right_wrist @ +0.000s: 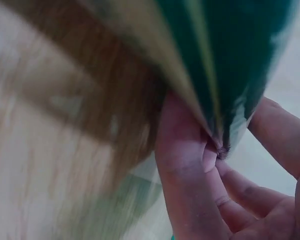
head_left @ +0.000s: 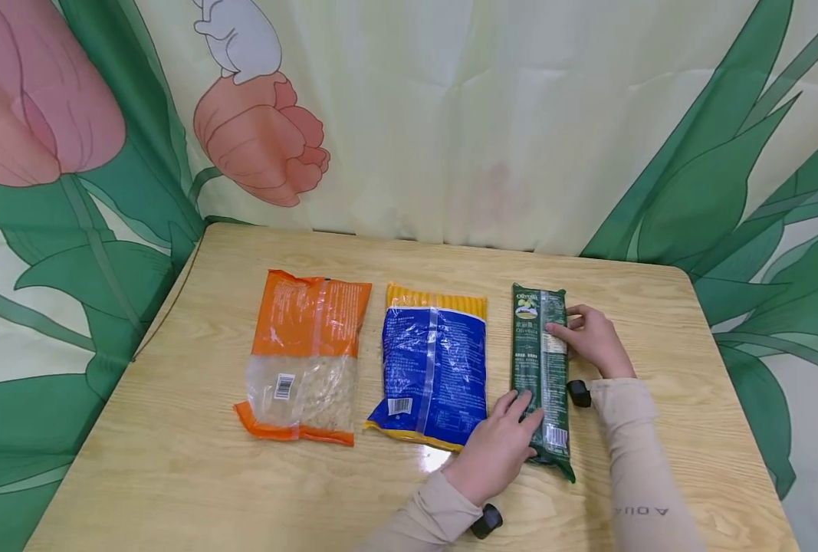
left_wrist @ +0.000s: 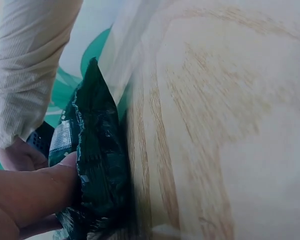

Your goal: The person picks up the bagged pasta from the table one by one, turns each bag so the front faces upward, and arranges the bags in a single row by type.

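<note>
A long dark green packet (head_left: pixel 534 360) marked "Olivoila" lies face up on the table's right side, its contents hidden by the wrapper. From its right edge my right hand (head_left: pixel 598 337) pinches it, thumb on top, other fingers along the side. In the right wrist view, the fingers of that hand (right_wrist: pixel 200 185) hold the edge of the green wrapper (right_wrist: pixel 230 55). My left hand (head_left: pixel 494 445) rests on the packet's lower left part with fingers fairly straight. The left wrist view has its thumb (left_wrist: pixel 50 182) touching the crinkled packet end (left_wrist: pixel 102 155).
Left of the green packet lies a blue and yellow bag (head_left: pixel 409 360) with a barcode. Further left is an orange bag (head_left: pixel 305 322) with a see-through lower half showing pale flakes. The wooden table (head_left: pixel 174 460) meets a tulip-printed curtain (head_left: pixel 450 153) at the back.
</note>
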`<state>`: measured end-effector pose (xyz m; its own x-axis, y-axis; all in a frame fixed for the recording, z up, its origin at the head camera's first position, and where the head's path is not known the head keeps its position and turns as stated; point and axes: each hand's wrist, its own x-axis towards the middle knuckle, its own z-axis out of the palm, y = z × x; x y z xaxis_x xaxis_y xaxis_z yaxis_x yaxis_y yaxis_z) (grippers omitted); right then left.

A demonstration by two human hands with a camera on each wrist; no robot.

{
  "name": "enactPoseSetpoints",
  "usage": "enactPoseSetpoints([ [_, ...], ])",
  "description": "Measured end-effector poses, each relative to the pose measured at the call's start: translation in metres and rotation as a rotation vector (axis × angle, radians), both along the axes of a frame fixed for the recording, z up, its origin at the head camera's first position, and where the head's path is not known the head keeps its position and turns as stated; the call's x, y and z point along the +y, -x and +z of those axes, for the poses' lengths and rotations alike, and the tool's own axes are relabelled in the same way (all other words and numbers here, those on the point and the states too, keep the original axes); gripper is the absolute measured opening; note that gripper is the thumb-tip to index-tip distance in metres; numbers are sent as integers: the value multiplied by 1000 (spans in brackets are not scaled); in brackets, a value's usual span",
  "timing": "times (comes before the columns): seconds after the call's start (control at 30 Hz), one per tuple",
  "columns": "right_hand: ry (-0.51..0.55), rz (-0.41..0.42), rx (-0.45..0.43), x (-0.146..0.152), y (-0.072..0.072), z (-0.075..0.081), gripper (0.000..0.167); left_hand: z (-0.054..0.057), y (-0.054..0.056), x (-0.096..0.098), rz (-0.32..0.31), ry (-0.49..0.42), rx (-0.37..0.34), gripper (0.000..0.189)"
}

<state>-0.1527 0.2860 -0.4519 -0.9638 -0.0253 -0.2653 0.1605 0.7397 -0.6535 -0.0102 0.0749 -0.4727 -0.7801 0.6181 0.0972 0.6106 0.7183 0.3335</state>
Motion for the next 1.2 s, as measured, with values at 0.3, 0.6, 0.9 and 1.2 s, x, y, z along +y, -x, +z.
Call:
enactPoseSetpoints([
  [0.3,65,-13,13,1,0,5,69,1,4,-6,-17,-30,-42,49],
  [0.6,136,-48,17,1,-3,11,66,9,9,-9,0,-89,-179,52],
  [0.9,143,-58,25,-6,-2,17,64,17,11,0,213,-205,-379,66],
  [1.2,115,-68,19,-8,-2,22,62,20,19,27,390,-166,-336,85],
])
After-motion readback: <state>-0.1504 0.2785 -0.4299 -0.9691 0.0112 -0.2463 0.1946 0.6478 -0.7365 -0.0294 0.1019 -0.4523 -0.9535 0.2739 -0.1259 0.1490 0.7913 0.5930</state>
